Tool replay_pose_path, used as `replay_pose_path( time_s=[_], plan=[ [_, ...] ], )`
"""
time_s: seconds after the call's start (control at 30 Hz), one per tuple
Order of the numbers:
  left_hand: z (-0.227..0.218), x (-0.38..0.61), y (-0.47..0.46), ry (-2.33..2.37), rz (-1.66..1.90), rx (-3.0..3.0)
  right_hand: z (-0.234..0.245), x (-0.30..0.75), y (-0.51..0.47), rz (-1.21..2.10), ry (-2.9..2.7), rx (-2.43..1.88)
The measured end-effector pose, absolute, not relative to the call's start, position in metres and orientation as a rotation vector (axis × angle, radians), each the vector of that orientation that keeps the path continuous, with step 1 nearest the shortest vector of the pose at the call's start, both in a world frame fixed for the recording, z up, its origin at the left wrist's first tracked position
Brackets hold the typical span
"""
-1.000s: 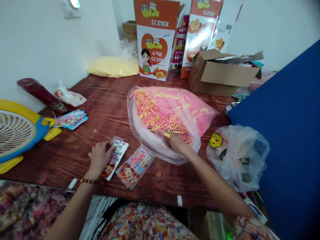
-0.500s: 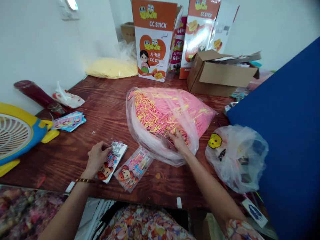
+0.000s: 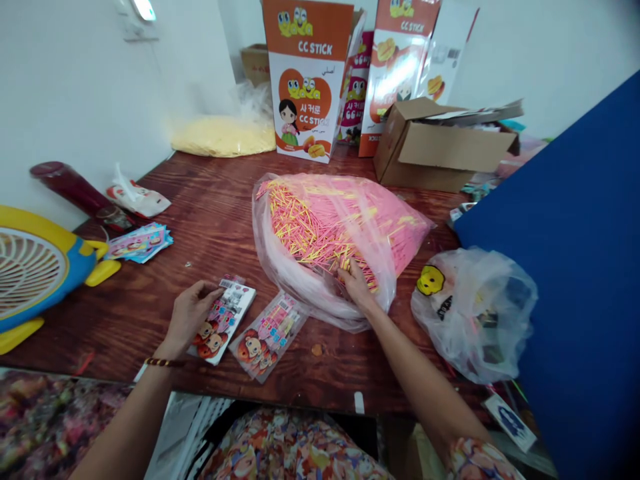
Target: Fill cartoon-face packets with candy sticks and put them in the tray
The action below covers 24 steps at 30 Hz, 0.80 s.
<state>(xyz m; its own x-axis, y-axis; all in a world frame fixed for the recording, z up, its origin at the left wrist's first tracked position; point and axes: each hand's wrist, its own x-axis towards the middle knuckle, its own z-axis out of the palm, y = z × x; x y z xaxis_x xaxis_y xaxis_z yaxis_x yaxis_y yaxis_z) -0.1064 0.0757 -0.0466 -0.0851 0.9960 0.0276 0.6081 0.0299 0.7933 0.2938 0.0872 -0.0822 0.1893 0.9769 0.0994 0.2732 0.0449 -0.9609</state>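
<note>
My left hand (image 3: 189,315) grips the near edge of a cartoon-printed packet (image 3: 223,319) lying on the wooden table (image 3: 215,207). A second filled packet (image 3: 268,334) lies just right of it, untouched. My right hand (image 3: 356,285) reaches into the open mouth of a big clear plastic bag (image 3: 295,280) heaped with pink and yellow sticks (image 3: 320,230). Its fingers curl down among the sticks, and what they hold is hidden.
A yellow and blue fan (image 3: 35,263) sits at the left edge, with loose packets (image 3: 137,242) beside it. CC STICK cartons (image 3: 307,77) and a brown cardboard box (image 3: 440,143) stand at the back. A crumpled clear bag (image 3: 473,313) and a blue panel (image 3: 575,253) are on the right.
My right hand has pushed a little deeper into the bag's mouth among the sticks. My left hand has shifted slightly on its packet.
</note>
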Motion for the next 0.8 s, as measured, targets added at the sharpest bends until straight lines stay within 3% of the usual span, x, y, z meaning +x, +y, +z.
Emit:
replay_pose_path(
  time_s=[0.5, 0.8],
  plan=[
    [-0.044, -0.109, 0.084, 1.693, 0.85, 1.566, -0.083, 0.293, 0.084, 0.892, -1.276, -1.419],
    [-0.016, -0.093, 0.072, 1.488, 1.085, 0.993, -0.078, 0.297, 0.088, 0.847, -1.275, -1.527]
  ],
)
